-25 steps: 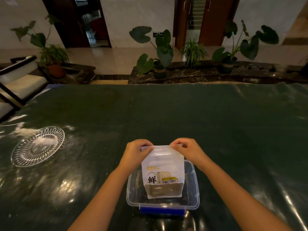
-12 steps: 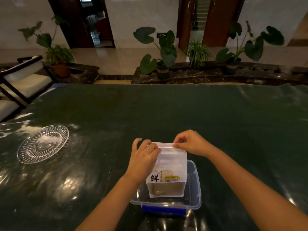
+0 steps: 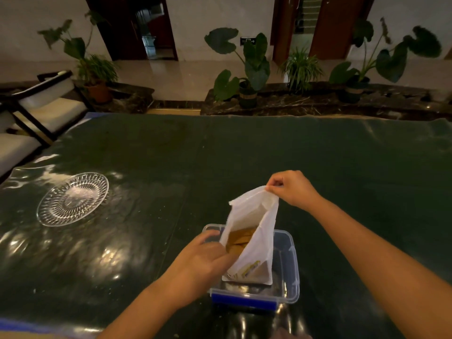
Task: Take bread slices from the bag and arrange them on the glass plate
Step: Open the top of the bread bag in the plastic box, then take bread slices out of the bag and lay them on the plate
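A white bread bag (image 3: 259, 241) stands open inside a clear plastic box (image 3: 291, 270) near the table's front edge. Brown bread slices (image 3: 241, 241) show through the bag's mouth. My right hand (image 3: 291, 189) pinches the bag's far top edge and holds it up. The fingers of my left hand (image 3: 203, 258) reach into the bag's opening from the left; whether they grip a slice is hidden. The glass plate (image 3: 73, 199) lies bare on the table at the far left, well away from both hands.
The table (image 3: 244, 155) has a dark green glossy cover. The plastic box has a blue clasp (image 3: 244, 300) at its front. A white chair (image 3: 46, 111) stands beyond the table's left corner. Potted plants (image 3: 247, 67) line the far side.
The bag was shut with both hands at its top edge; now its mouth is open. My right hand lifted the far edge, and my left hand dropped down into the opening.
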The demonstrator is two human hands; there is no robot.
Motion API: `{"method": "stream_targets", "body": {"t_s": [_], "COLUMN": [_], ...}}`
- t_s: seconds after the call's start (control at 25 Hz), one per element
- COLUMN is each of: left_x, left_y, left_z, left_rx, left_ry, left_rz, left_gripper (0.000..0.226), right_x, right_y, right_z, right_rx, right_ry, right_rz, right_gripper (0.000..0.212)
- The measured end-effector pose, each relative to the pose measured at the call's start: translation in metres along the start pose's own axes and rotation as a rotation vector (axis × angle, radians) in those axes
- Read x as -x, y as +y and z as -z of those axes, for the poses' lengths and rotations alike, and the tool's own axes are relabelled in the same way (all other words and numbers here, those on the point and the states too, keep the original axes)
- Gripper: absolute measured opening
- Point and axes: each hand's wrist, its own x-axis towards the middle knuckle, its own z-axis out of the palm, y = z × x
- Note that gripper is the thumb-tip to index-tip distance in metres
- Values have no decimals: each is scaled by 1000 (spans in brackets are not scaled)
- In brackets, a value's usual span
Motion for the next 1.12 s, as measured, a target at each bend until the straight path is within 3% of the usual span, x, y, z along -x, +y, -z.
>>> {"method": "stream_targets", "body": {"t_s": [0.08,0.16,0.24,0.32,0.4,0.52,0.56,0.64,0.68,0.76,0.84,0.92,1.04,1.12], "left_x": [1,-3,-9,-12,-13,-14,-18,-36,-49,-71,-82,-84,-70,-55], "left_y": [7,11,12,14,15,20,20,19,16,7,2,-2,-10,-17], "left_z": [5,6,5,2,0,-1,-1,4,3,-6,-16,-22,-18,-12], "left_rx": [-21,-31,-25,-24,-16,9,35,104,97,-40,-120,-100,81,278], "left_ry": [-56,-64,-51,-56,-62,-25,19,129,125,-38,-184,-217,-100,40], "left_rz": [26,45,58,75,104,127,198,547,736,935,953,963,1043,1139], "left_gripper": [29,31,32,31,31,15,8,23,31,46,49,39,13,16], "right_x": [-6,-4,11,40,63,69,68,67,68,69,68,69,74,79], "right_y": [-2,-11,-27,-41,-46,-38,-36,-35,-35,-37,-39,-40,-40,-40], "right_z": [-1,-3,-6,-9,-10,-3,0,2,1,-1,-1,-1,0,0], "right_rx": [32,54,102,203,430,702,758,816,825,821,816,826,856,854], "right_ry": [-3,-21,18,36,-64,-295,-321,-319,-313,-322,-316,-289,-248,-231], "right_rz": [-54,-55,123,407,542,428,402,385,385,370,358,354,346,339], "right_gripper": [2,11,20,15,14,23,26,32,36,42,47,53,63,68]}}
